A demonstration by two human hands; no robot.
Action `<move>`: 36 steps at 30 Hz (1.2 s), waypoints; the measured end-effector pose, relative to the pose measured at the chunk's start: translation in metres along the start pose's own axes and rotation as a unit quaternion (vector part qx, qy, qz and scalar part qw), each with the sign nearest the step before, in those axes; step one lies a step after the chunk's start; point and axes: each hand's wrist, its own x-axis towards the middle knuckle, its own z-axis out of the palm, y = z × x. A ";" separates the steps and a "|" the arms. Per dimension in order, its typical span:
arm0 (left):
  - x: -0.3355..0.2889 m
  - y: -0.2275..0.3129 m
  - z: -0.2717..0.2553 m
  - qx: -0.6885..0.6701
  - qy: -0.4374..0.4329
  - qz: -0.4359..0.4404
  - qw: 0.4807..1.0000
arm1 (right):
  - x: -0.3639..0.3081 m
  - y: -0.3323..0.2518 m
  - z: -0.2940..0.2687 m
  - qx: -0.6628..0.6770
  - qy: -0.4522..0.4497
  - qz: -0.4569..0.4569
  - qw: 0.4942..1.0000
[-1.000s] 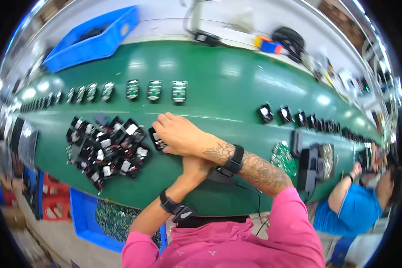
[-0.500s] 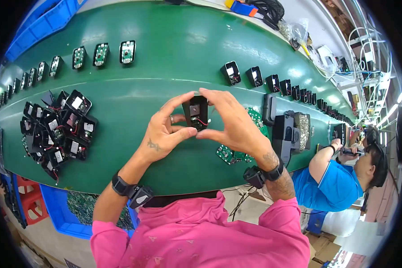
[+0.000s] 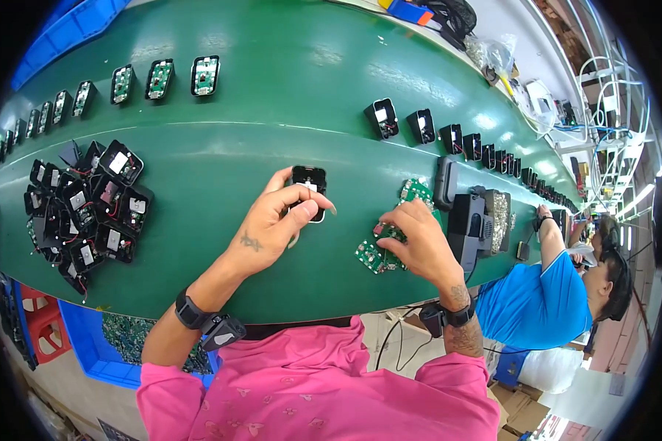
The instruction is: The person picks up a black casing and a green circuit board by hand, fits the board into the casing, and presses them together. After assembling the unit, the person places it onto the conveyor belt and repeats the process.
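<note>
Gripping a black housing (image 3: 308, 187) at frame centre, the left hand (image 3: 272, 231) is closed around it above the green worktop (image 3: 272, 110); green circuit boards (image 3: 379, 250) are pinched by the right hand (image 3: 418, 242) just right of centre.

Only packaging I can spot: crinkly clear plastic bags (image 3: 496, 55) at the green desk's (image 3: 272, 95) far right edge.

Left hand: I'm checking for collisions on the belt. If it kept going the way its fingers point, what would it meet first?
The left hand, holding a black housing, points up and right. Past bare green belt, the row of black housings looks first in line, though depth is unclear.
</note>
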 end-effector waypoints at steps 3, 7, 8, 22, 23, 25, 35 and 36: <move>0.002 -0.006 -0.001 0.101 0.002 0.090 0.991 | 0.004 -0.001 0.003 0.008 0.061 -0.023 0.998; 0.000 -0.003 0.003 0.123 -0.002 0.118 0.985 | 0.011 -0.025 0.030 0.303 0.175 0.123 0.929; -0.001 0.001 0.005 0.136 0.007 0.112 0.984 | 0.014 -0.037 0.032 0.434 0.169 0.162 0.870; -0.003 -0.005 0.014 0.259 0.045 0.189 0.946 | 0.038 -0.062 0.040 0.656 0.108 0.123 0.737; -0.003 -0.005 0.013 0.261 0.045 0.190 0.945 | 0.037 -0.061 0.041 0.675 0.099 0.125 0.720; -0.003 -0.005 0.011 0.232 0.039 0.163 0.958 | 0.036 -0.060 0.045 0.695 0.091 0.124 0.702; 0.000 -0.006 0.011 -0.026 -0.004 0.050 0.998 | 0.034 -0.060 0.068 0.524 0.155 0.099 0.832; 0.000 -0.008 0.011 -0.013 0.003 0.059 0.998 | 0.034 -0.061 0.067 0.472 0.174 0.100 0.859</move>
